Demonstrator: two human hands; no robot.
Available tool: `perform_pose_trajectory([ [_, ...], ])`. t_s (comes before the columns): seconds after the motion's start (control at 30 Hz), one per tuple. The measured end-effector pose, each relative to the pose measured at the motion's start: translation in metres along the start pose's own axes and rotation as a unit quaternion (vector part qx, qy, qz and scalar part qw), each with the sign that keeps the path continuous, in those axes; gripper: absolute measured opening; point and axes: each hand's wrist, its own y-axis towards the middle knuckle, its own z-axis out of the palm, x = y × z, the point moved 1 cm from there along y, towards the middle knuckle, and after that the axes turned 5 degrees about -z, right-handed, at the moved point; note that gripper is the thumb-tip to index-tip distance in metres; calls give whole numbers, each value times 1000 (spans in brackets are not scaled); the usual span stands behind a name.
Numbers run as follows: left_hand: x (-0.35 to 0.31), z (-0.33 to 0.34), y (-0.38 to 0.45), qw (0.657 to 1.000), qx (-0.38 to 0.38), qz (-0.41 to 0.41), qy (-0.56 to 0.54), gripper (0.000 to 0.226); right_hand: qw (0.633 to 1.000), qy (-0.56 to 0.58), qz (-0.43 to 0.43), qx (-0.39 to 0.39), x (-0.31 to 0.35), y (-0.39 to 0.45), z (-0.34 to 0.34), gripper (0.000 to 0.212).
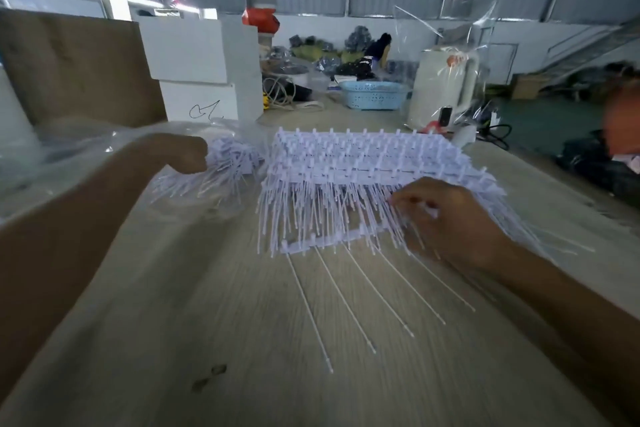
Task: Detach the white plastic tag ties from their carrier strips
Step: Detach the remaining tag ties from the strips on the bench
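The wide tabletop (207, 322) holds a big pile of white tag ties (363, 166) on their carrier strips (322, 243), right in the middle. The left hand (187, 158) squeezes a bunch of loose ties (232, 159). The right hand (446, 218) fingers curl into the hanging ties. A hard pull could drag the whole pile and scatter it.

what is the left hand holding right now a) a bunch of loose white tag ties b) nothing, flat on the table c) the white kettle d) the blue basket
a: the left hand is curled around a bunch of loose white tag ties that fans out beside the stack of carrier strips, while the blue basket sits untouched far back on the table.
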Motion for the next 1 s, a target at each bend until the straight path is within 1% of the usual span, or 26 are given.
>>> perform_pose_trajectory([
  [0.03,-2,-7,-10,999,32,7,15,28,999,29,36,-24,-13,0,-8,20],
  [0.07,-6,-15,-21,999,41,13,12,30,996,40,57,-56,-24,3,-16,20],
  [0.1,-11,-27,-32,999,48,5,0,36,993,36,68,-94,-33,4,-24,19],
  [0.13,-13,-41,-42,998,63,3,-26,37,990,20,70,-124,-40,9,-28,19],
  [0.2,-24,-69,-68,990,111,29,-85,23,984,-25,80,-156,-52,12,-34,18],
  [0.23,-30,-81,-80,982,116,70,-131,17,983,-50,85,-155,-57,11,-33,20],
  [0.27,-38,-92,-89,975,95,127,-157,16,983,-78,85,-141,-64,10,-32,23],
  [0.3,-49,-98,-98,965,65,180,-181,17,984,-109,86,-111,-71,8,-29,28],
  [0.33,-62,-99,-101,954,20,224,-197,17,983,-137,101,-72,-77,6,-28,33],
  [0.37,-77,-93,-105,945,-28,257,-203,15,978,-156,136,-35,-83,3,-28,36],
  [0.43,-108,-64,-98,932,-157,287,-155,14,968,-152,201,4,-93,-3,-28,37],
  [0.47,-122,-44,-92,931,-201,279,-124,14,968,-142,209,11,-96,-6,-27,34],
  [0.5,-134,-22,-85,936,-205,266,-101,19,970,-133,204,16,-97,-8,-27,30],
  [0.57,-149,16,-72,958,-144,246,-43,29,974,-125,190,3,-99,-10,-26,23],
  [0.6,-153,28,-66,963,-123,239,-20,28,975,-117,187,-18,-99,-10,-27,23],
  [0.67,-156,42,-59,964,-132,229,-23,23,976,-95,188,-56,-100,-9,-28,24],
  [0.7,-157,45,-57,962,-148,225,-41,22,975,-89,191,-73,-101,-8,-29,23],
  [0.8,-155,47,-56,953,-188,217,-95,22,970,-73,199,-115,-102,-5,-32,31],
  [0.83,-154,45,-56,947,-195,220,-131,21,969,-69,197,-131,-103,-4,-33,32],
  [0.93,-151,35,-58,913,-195,250,-256,26,960,-51,196,-193,-106,0,-39,32],
  [1.0,-151,24,-63,899,-200,265,-286,26,950,-19,199,-238,-106,1,-43,32],
])
